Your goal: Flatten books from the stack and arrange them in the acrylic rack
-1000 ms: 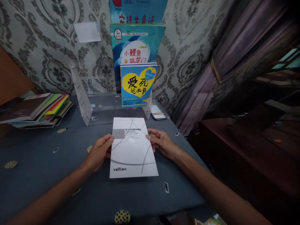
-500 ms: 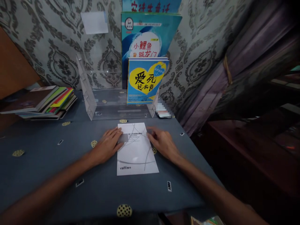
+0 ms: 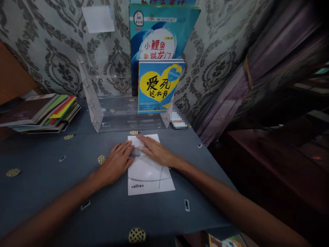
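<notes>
A white booklet (image 3: 151, 175) with "vatti" printed near its lower left corner lies on the blue-grey cloth of the table. My left hand (image 3: 117, 163) rests at its left edge, fingers extended and the thumb apart, fingertips touching the paper. Across the upper part of the booklet lies my right hand (image 3: 156, 151), its fingers stretched out to the left and covering most of the printed title. A small grey patch on the cover shows between the two hands. Neither hand grips anything.
Behind the booklet, a clear acrylic stand (image 3: 95, 109) holds a blue book with a yellow heart (image 3: 156, 85) and a taller teal book (image 3: 167, 25). Stacked books (image 3: 43, 109) lie at the left. A pixelated item (image 3: 179, 120) is right of the stand; a purple curtain (image 3: 231, 79) hangs beyond.
My right hand has moved left from the booklet's right edge onto its upper part, and its fingers have straightened. My left hand stays at the left edge. The view has shifted slightly.
</notes>
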### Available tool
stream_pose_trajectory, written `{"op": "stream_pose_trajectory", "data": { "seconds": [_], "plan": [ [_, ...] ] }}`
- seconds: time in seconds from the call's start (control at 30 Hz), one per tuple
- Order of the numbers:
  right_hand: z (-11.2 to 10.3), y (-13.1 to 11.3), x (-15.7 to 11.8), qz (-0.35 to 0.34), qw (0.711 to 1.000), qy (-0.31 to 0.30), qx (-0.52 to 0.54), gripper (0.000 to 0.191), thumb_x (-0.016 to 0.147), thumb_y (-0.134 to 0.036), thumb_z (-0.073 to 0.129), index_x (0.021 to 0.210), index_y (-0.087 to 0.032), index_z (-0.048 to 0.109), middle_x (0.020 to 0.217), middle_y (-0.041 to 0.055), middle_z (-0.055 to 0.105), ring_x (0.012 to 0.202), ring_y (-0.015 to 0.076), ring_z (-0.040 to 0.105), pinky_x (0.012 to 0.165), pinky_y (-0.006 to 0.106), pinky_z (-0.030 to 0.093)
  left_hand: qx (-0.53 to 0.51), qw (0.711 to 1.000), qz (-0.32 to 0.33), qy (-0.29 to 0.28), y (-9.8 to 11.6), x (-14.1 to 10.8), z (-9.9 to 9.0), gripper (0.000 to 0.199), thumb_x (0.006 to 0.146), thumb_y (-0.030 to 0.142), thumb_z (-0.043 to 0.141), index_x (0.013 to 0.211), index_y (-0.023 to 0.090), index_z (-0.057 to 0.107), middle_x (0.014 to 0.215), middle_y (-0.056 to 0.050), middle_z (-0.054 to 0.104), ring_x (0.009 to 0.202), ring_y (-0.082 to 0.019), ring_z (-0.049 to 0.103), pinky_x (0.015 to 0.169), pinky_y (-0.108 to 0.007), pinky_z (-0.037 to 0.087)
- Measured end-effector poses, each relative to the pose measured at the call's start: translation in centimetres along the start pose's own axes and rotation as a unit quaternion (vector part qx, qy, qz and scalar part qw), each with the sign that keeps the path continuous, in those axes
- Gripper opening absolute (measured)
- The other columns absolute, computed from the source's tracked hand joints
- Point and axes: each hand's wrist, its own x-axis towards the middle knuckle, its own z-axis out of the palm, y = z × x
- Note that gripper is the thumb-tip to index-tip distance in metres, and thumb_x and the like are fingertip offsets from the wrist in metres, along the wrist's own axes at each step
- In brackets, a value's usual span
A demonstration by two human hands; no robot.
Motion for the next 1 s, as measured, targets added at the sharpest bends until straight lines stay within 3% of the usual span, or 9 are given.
{"op": "stream_pose_trajectory", "data": {
  "seconds": [0.13, 0.27, 0.47, 0.63, 0.73, 0.83, 1.0],
  "plan": [
    [-2.2, 3.2, -2.2, 0.048, 0.998, 0.050, 0.000, 0.067, 0.101, -0.064, 0.028, 0.147, -0.021, 0.049, 0.152, 0.0122, 0.051, 0.144, 0.0285, 0.045, 0.121, 0.055, 0.032, 0.015, 1.000, -0.005, -0.009, -0.1, -0.1, -0.2, 0.051, 0.105, 0.043, 0.034, 0.141, 0.011, 0.050, 0.153, -0.018, 0.048, 0.145, -0.028, 0.042, 0.118, -0.050, 0.035],
    [-3.3, 3.9, -2.9, 0.035, 0.995, 0.078, 0.044, 0.061, 0.102, -0.060, 0.028, 0.142, -0.022, 0.055, 0.146, 0.0091, 0.059, 0.137, 0.0253, 0.053, 0.118, 0.051, 0.037, 0.018, 0.999, 0.040, -0.031, 0.3, 1.5, -1.1, 0.050, 0.105, 0.042, 0.033, 0.139, 0.010, 0.053, 0.150, -0.018, 0.052, 0.147, -0.028, 0.039, 0.121, -0.053, 0.028],
    [-3.2, 3.8, -2.7, 0.020, 0.994, 0.093, 0.050, 0.057, 0.103, -0.057, 0.030, 0.141, -0.022, 0.055, 0.145, 0.0082, 0.060, 0.134, 0.0235, 0.055, 0.117, 0.050, 0.038, -0.037, 0.978, 0.158, -0.128, 4.5, 5.0, -0.6, 0.052, 0.105, 0.041, 0.037, 0.150, 0.014, 0.041, 0.160, -0.014, 0.040, 0.152, -0.025, 0.028, 0.125, -0.052, 0.018],
    [-3.3, 3.7, -2.9, 0.007, 0.997, 0.072, 0.021, 0.055, 0.105, -0.052, 0.030, 0.143, -0.019, 0.053, 0.148, 0.0101, 0.057, 0.137, 0.0239, 0.053, 0.116, 0.048, 0.039, -0.076, 0.930, 0.301, -0.196, 9.0, 2.3, -1.1, 0.054, 0.106, 0.040, 0.036, 0.154, 0.014, 0.036, 0.162, -0.011, 0.036, 0.153, -0.021, 0.025, 0.127, -0.048, 0.010],
    [-3.1, 3.7, -2.8, 0.004, 0.998, 0.070, -0.005, 0.055, 0.105, -0.049, 0.031, 0.143, -0.016, 0.052, 0.148, 0.0129, 0.057, 0.137, 0.0249, 0.053, 0.116, 0.049, 0.039, -0.118, 0.908, 0.347, -0.205, 9.8, 0.0, -1.9, 0.054, 0.106, 0.039, 0.038, 0.155, 0.016, 0.035, 0.162, -0.008, 0.035, 0.153, -0.017, 0.025, 0.129, -0.040, 0.008],
    [-2.5, 3.8, -2.7, -0.001, 0.997, 0.064, -0.047, 0.056, 0.104, -0.047, 0.034, 0.144, -0.010, 0.050, 0.147, 0.0163, 0.057, 0.137, 0.0263, 0.052, 0.118, 0.051, 0.037, -0.142, 0.915, 0.320, -0.200, 8.8, -1.0, -2.6, 0.055, 0.105, 0.038, 0.040, 0.155, 0.017, 0.034, 0.163, -0.007, 0.034, 0.153, -0.016, 0.026, 0.129, -0.036, 0.012],
    [-1.7, 3.8, -2.9, -0.026, 0.991, 0.038, -0.125, 0.055, 0.103, -0.044, 0.041, 0.147, -0.012, 0.046, 0.152, 0.0160, 0.051, 0.146, 0.0264, 0.041, 0.123, 0.053, 0.028, -0.147, 0.953, 0.214, -0.157, 5.0, -1.4, -3.0, 0.058, 0.106, 0.043, 0.035, 0.159, 0.022, 0.025, 0.163, -0.006, 0.033, 0.153, -0.018, 0.026, 0.128, -0.040, 0.019]
  ]
}}
